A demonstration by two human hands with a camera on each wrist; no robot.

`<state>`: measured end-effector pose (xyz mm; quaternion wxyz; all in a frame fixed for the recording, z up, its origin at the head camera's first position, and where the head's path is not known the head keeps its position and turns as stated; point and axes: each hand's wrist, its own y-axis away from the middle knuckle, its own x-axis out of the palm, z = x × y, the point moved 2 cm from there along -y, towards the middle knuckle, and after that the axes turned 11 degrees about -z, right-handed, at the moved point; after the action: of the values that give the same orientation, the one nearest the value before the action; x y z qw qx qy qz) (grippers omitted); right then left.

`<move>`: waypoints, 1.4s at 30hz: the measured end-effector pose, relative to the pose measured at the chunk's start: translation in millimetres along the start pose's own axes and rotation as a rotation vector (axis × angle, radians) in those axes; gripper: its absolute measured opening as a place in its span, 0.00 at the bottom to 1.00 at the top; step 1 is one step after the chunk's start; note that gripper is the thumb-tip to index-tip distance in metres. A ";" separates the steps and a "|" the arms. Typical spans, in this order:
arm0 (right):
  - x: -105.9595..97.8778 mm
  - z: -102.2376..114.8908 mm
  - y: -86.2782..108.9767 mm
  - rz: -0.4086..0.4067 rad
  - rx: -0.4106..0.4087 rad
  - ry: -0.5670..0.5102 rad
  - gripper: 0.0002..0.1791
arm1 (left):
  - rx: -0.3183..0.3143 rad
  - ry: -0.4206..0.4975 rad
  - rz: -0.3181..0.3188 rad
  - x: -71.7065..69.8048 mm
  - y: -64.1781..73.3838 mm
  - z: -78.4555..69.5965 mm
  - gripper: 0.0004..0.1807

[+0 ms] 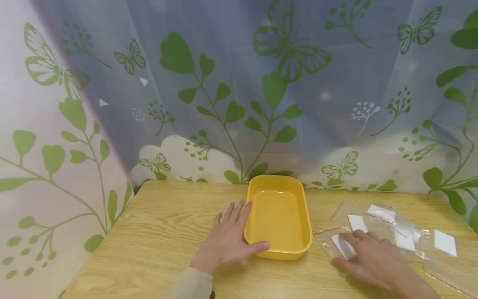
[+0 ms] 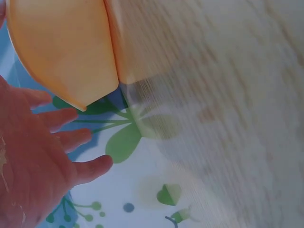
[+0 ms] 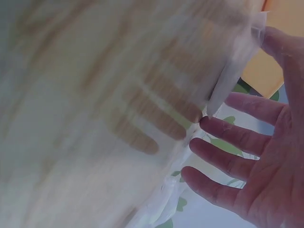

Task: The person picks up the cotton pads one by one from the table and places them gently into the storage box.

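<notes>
A yellow rectangular tray (image 1: 278, 216) stands on the wooden table. My left hand (image 1: 231, 236) is at its left side, fingers spread along the side wall and the thumb over the near rim. In the left wrist view the left hand (image 2: 42, 147) shows its fingers extended below the orange-looking tray (image 2: 64, 47). Right of the tray, my right hand (image 1: 377, 257) rests over a clear plastic bag with a white rectangular piece (image 1: 343, 246) inside. Its index finger and thumb touch this bag. In the right wrist view the right hand (image 3: 247, 147) has its fingers extended at the bag's edge (image 3: 232, 71).
Several more clear bags with white pieces lie spread right of the tray, among them one white piece (image 1: 381, 213) at the back and another (image 1: 445, 243) at the far right. A patterned curtain (image 1: 224, 104) hangs behind the table (image 1: 149, 241).
</notes>
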<state>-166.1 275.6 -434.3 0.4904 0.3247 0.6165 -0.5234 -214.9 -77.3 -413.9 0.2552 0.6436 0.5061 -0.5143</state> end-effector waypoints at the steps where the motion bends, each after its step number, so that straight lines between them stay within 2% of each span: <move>1: 0.3 0.2 -0.4 -0.001 -0.005 0.007 0.42 | -0.009 0.000 0.009 1.2 -0.4 0.4 0.62; 8: 1.4 0.3 -4.5 0.027 0.013 0.001 0.38 | -0.057 0.053 0.057 8.7 -2.1 4.2 0.69; 16: 2.3 -0.5 -7.5 -0.008 0.004 -0.013 0.31 | -0.095 0.139 0.079 11.3 -2.0 4.7 0.73; 22: 1.2 -1.0 -11.0 -0.027 0.004 -0.038 0.25 | -0.133 0.153 0.097 10.2 -2.3 3.1 0.74; 34: 0.8 -1.5 -11.9 -0.014 0.018 -0.031 0.24 | -0.149 0.187 0.111 11.6 -1.8 0.9 0.73; 42: -0.9 -3.2 -9.1 -0.035 -0.004 0.000 0.25 | -0.147 0.176 0.103 12.7 -2.2 1.5 0.73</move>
<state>-175.0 276.6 -430.5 0.4816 0.3131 0.6231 -0.5307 -218.1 -72.9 -425.7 0.2822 0.6909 0.5293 -0.4036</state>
